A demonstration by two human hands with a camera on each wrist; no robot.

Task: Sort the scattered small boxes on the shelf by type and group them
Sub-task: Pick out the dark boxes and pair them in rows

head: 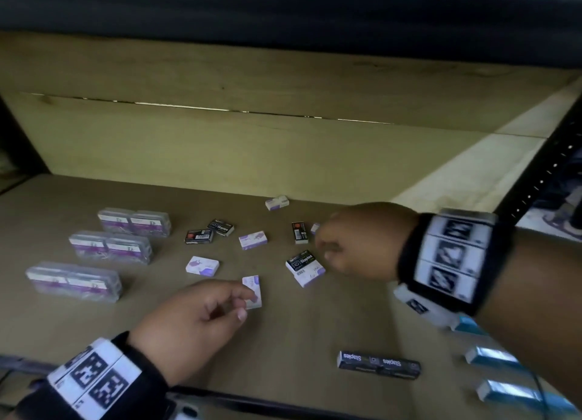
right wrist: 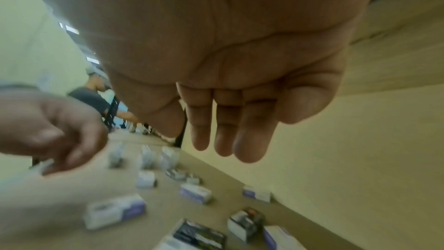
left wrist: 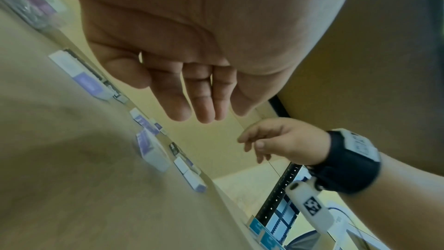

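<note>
While my left hand (head: 192,318) hovers at lower centre, fingers loosely spread beside a white-purple box (head: 252,292), my right hand (head: 356,240) hangs mid-right, relaxed and holding nothing, small boxes (head: 253,240) scattered across the shelf (head: 299,331), clear packs (head: 110,248) grouped left.

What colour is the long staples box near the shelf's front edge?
Black with white lettering, clearest in the head view: long box.
</note>
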